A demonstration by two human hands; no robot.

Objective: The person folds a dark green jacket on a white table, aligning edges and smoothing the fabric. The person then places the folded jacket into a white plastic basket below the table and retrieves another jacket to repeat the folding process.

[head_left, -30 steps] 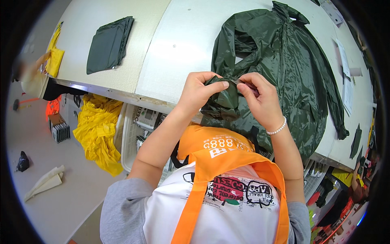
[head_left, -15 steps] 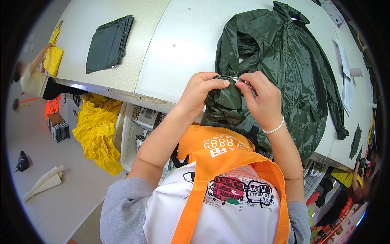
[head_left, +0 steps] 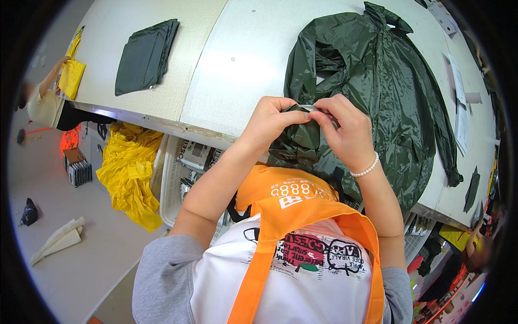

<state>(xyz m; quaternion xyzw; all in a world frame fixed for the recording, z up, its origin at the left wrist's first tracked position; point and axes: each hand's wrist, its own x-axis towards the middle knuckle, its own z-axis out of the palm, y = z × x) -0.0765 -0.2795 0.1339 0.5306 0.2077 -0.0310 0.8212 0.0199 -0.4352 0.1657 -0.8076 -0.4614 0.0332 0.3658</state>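
Observation:
A shiny dark green rain jacket [head_left: 396, 110] lies spread over the table, its collar at the far side. One part of it is gathered near the table's front edge, where my left hand [head_left: 271, 121] pinches the fabric between thumb and fingers. My right hand [head_left: 345, 132], with a beaded bracelet at the wrist, is closed on small metal snips [head_left: 307, 107]. Their tips touch or nearly touch the pinched edge beside my left thumb. Most of the snips is hidden by the fingers.
On the white table [head_left: 216, 81], a folded dark green stack [head_left: 145, 56] lies left. Below the edge are heaped yellow garments [head_left: 129, 173] and a white basket [head_left: 171, 181] of packets. Papers [head_left: 458, 102] lie at the right. Far left, a co-worker's hand holds a yellow garment [head_left: 72, 79].
The snips' tips have shifted slightly left, closer to my left thumb, and both hands have drawn nearer each other. The gathered green fabric has moved a little.

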